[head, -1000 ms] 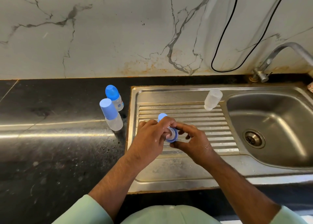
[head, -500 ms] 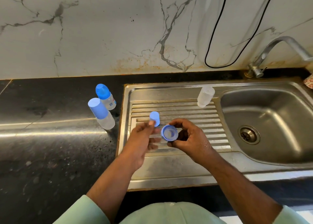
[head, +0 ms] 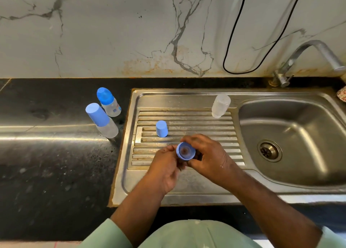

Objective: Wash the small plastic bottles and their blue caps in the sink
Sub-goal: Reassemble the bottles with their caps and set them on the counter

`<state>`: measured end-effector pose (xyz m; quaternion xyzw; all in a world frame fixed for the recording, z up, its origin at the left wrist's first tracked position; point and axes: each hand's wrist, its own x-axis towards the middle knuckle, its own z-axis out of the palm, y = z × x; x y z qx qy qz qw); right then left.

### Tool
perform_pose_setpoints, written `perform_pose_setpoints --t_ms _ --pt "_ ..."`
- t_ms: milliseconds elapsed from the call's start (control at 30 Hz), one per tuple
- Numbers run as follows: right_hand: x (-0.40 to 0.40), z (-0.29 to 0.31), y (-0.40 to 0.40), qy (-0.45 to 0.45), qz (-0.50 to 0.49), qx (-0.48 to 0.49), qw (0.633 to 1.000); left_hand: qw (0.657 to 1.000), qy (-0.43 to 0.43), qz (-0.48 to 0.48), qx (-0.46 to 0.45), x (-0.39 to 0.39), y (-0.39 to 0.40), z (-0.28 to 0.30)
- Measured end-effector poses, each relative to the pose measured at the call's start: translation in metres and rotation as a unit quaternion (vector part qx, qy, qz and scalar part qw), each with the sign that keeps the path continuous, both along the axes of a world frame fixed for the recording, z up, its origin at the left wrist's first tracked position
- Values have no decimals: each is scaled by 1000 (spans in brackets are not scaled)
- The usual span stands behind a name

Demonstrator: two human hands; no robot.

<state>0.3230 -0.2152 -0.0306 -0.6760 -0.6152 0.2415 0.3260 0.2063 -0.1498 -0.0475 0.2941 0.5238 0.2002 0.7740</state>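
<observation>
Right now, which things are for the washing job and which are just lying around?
For the job: blue ring cap in both hands, blue cap on the drainboard, clear bottle, two capped bottles, sink, tap.

Lying about: black cable, patterned object at the right edge.

1 head-worn wide-angle view, looking forward and steeply down, close over the sink [head: 187,195] draining board, counter [head: 46,163] at left, marble wall [head: 112,32] across the top
</observation>
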Motion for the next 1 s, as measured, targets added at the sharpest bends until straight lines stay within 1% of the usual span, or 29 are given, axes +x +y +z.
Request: perform_pose_setpoints --t_ms 67,133,200,233,300,333,367,400,500,533,633,700,767,800,900,1000 --pt "-1 -1 2 -24 -2 -12 1000 995 28 41 92 4 -8 -1" --pt "-4 -2 6 -38 -7 -17 999 988 27 94 120 7 -15 -2" --pt "-8 -3 8 -55 -10 -14 998 987 8 131 94 8 -17 2" --pt "-10 -3 7 -71 -9 -13 997 989 -8 136 52 9 -16 5" --pt "-10 -3 5 -98 10 -7 995 989 -47 122 -69 7 -10 10" --pt "-9 -2 4 -102 30 -3 994 987 -59 103 -112 5 -8 12" --pt "-6 -2 4 -100 56 -3 993 985 -66 87 -133 3 -6 13" --pt "-2 -3 5 -96 81 0 992 986 -65 80 -133 2 -5 12" --pt "9 -2 9 -71 131 26 988 990 -57 97 -86 1 -6 12" --pt "9 -1 10 -55 139 41 988 989 -64 93 -96 -2 -6 14" --pt "6 4 11 -1 153 75 985 976 -100 33 -191 -13 2 18" --pt "3 6 11 26 157 78 984 975 -87 2 -203 -22 8 17" --pt "2 6 11 48 145 77 985 981 -79 0 -180 -26 9 16" --pt "3 6 11 61 128 74 987 983 -88 13 -161 -29 9 15" --pt "4 10 14 82 79 45 992 975 -161 58 -144 -32 5 13" --pt "0 16 17 78 75 3 994 967 -189 78 -150 -31 3 17"
